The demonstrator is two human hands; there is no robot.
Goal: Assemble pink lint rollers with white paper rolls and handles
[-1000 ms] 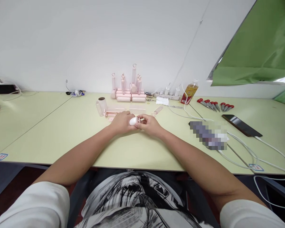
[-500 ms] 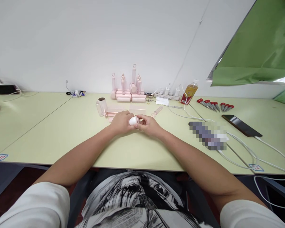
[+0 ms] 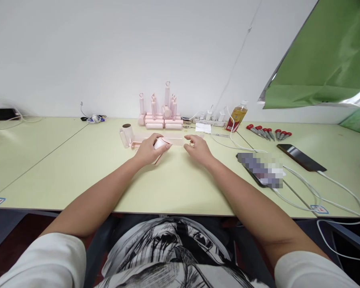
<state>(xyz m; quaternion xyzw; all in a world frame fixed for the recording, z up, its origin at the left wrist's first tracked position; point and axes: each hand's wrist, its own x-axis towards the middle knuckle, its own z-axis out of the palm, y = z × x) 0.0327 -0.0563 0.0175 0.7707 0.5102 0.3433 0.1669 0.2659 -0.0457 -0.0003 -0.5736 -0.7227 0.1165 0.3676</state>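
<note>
My left hand (image 3: 145, 153) is wrapped around a white lint roller refill (image 3: 161, 143) with pink edging, tilted above the table. My right hand (image 3: 199, 151) is apart from it to the right, thumb and fingers spread, holding nothing. Behind my hands lies a clear pinkish plastic cover (image 3: 177, 141), partly hidden. Left of my left hand is a pink roller frame (image 3: 135, 145), also partly covered. A white roll with a brown core (image 3: 127, 131) stands beside a translucent tube (image 3: 124, 139). The small translucent handle is mostly behind my right fingers.
Pink lint rollers (image 3: 155, 125) with upright handles (image 3: 153, 109) are grouped by the wall. Right of them are a power strip (image 3: 214, 122), a drink bottle (image 3: 237, 116) and red-handled screwdrivers (image 3: 259, 131). Phones (image 3: 301, 157) with white cables (image 3: 306, 186) lie at the right.
My right hand has let go of the white refill and moved right, its fingers opening. My left hand keeps the refill, now tilted differently and slightly further left.
</note>
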